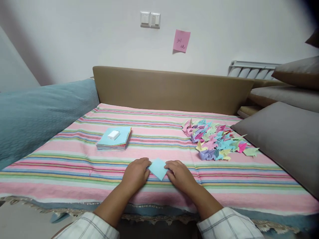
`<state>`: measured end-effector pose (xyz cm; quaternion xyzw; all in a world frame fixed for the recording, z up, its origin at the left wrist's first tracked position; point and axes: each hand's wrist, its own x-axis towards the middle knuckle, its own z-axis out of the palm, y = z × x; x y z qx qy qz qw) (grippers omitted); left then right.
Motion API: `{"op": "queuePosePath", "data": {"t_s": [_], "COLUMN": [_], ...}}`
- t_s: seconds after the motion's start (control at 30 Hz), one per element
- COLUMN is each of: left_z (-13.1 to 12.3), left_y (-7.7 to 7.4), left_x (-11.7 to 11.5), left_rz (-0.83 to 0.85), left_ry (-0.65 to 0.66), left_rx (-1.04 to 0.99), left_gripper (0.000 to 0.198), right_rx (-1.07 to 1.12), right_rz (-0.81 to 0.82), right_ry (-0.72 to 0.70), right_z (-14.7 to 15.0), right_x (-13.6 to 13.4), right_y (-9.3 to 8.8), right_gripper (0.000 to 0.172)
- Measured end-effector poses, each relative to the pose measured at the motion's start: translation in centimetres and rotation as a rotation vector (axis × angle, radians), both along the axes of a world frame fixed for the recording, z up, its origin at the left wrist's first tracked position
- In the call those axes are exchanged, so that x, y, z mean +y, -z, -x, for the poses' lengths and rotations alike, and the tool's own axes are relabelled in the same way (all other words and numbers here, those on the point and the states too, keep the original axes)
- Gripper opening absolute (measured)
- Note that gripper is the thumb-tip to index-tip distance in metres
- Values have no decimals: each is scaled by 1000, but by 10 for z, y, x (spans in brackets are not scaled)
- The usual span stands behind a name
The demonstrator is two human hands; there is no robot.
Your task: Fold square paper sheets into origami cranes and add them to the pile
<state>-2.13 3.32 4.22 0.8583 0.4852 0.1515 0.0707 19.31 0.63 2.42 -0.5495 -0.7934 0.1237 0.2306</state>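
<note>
A small light-blue paper square point(158, 168) lies on the striped cloth point(74, 172) near the front edge, turned like a diamond. My left hand point(136, 174) presses its left corner with curled fingers. My right hand point(179, 175) pinches its right corner the same way. Both hands rest on the cloth, knuckles up. Behind and to the left sits a stack of coloured paper sheets point(115, 139) with a small white block point(113, 134) on top.
A heap of several folded paper cranes point(215, 139) in pink, blue, green and purple lies at the right. Grey cushions point(284, 136) border the right side, a blue blanket point(37, 116) the left, a tan headboard point(171, 88) the back.
</note>
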Motion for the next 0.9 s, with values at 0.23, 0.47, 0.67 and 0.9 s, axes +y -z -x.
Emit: {"op": "queuePosePath", "data": {"t_s": [0.23,0.47,0.67,0.9], "left_z": [0,1,-2,-1], "left_y": [-4,-5,-9,-6], "left_x": [-1,-1,-2,0], "left_rz": [36,58,62,48], "left_ry": [-28,-79,-123,-31], "left_rx": [-7,-6,58,2], "left_gripper": [26,24,7,12], "right_rx": [3,-9,-10,13], "right_rz": [-8,-3,-8,-13], "right_ry": [-10,-8,-10,-23], "right_z": [1,2,3,5], "right_x": [0,0,-1,-1], "right_y": [1,1,1,1], "right_gripper": [23,23,22,21]}}
